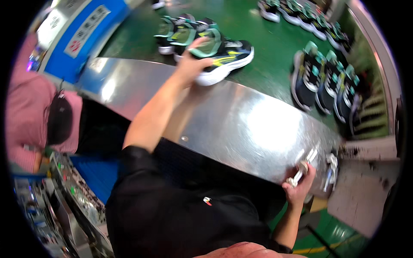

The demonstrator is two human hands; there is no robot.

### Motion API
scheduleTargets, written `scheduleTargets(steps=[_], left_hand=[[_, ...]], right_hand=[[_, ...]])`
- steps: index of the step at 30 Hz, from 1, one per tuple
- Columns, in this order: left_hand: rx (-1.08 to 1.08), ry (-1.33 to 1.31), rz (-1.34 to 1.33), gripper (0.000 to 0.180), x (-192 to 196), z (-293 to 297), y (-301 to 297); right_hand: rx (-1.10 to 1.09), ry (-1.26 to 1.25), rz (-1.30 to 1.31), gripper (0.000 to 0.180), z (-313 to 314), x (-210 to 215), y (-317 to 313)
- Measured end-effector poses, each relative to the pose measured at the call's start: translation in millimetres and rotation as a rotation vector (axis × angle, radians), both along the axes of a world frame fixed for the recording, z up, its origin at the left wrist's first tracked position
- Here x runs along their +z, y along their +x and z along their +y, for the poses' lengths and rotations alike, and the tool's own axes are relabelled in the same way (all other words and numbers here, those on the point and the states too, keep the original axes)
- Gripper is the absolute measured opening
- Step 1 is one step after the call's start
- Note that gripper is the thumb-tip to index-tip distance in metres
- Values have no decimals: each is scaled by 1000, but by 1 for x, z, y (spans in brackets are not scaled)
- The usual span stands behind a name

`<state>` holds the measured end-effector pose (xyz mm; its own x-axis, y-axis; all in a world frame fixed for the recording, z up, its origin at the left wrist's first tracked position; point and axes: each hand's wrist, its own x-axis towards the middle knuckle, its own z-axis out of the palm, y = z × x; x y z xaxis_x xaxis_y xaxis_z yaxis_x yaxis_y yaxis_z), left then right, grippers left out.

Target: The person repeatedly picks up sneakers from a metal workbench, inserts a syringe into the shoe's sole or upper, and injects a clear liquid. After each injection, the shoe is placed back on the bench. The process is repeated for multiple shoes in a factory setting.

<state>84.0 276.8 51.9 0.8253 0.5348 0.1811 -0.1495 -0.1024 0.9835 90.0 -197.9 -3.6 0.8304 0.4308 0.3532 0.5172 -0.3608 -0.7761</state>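
My left hand (pixel 191 64) grips a black sneaker (pixel 232 59) with yellow side marks, a white sole and a mint-green collar. Its thumb lies along the shoe's side and its fingers reach to the collar. The heel hangs over the edge of the metal ledge (pixel 215 116), toe pointing right. Closed round a short white rod-like tool (pixel 300 172) with a pale wrapping is my right hand (pixel 299 185), at the ledge's right end. What the tool is exactly, I cannot make out. Just behind the gripped shoe, more matching sneakers (pixel 176 32) stand close together.
Beyond the ledge runs a green surface (pixel 266 56), with several sneakers (pixel 329 81) at the right and another row (pixel 301 17) farther back. A second wrapped white tool (pixel 331 170) lies at the ledge's right end. A person in pink (pixel 38 112) is at the left, near a blue panel (pixel 81 38).
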Motion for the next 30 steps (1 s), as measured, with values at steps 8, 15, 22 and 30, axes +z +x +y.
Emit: scheduleTargets(steps=[8, 15, 22, 30], left_hand=[[-236, 405, 129, 91, -12, -113, -112], [-117, -203, 197, 55, -23, -46, -30], [-219, 291, 582, 59, -29, -21, 51], [-473, -613, -68, 42, 13, -106, 24]], right_hand=[[88, -56, 60, 99, -22, 20, -27], [-35, 94, 321, 105, -43, 27, -50], [-28, 75, 362, 108, -36, 45, -72], [308, 418, 393, 115, 1, 81, -39]])
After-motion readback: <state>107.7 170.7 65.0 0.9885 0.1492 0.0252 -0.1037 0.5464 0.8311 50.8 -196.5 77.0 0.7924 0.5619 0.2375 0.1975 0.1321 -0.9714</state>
